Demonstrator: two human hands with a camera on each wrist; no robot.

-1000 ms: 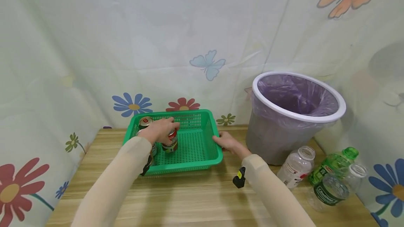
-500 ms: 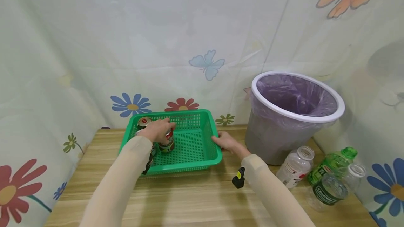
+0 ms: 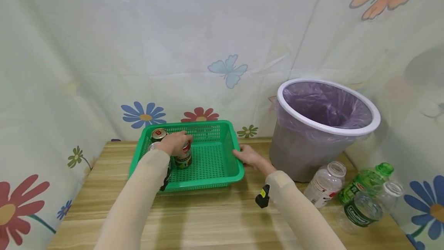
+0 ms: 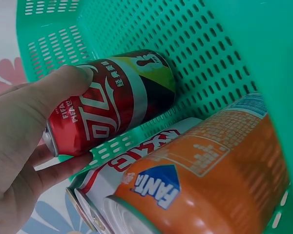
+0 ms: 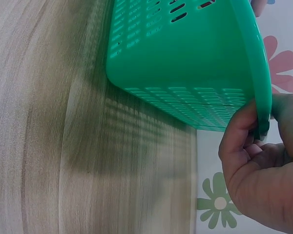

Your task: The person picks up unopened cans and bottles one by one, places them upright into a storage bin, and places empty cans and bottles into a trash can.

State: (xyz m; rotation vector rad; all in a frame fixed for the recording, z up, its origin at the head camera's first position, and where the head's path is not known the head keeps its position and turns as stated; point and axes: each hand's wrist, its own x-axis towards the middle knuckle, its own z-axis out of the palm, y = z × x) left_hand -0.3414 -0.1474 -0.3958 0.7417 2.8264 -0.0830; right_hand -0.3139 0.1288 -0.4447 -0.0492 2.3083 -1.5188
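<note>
My left hand [image 3: 175,143] holds a red Coca-Cola can [image 4: 103,105] near its top, thumb on one side and fingers on the other. The can stands inside a green plastic basket [image 3: 204,184]. Beside it in the left wrist view lie an orange Fanta can [image 4: 210,170] and a white can with red lettering [image 4: 146,152]. A dark can with a gold top [image 3: 158,134] is at the basket's back left corner. My right hand [image 3: 249,155] pinches the basket's right rim between thumb and curled fingers. My left forearm partly hides the cans in the head view.
A grey bin [image 3: 295,153] with a purple liner stands right of the basket. Near it on the wooden table [image 3: 215,219] are a clear bottle [image 3: 324,186], a green bottle [image 3: 364,182] and a clear bottle with a dark green label [image 3: 362,211]. A patterned curtain hangs behind.
My left hand and the Coca-Cola can have shifted slightly left, closer to the other cans. My right hand stays on the basket's rim.
</note>
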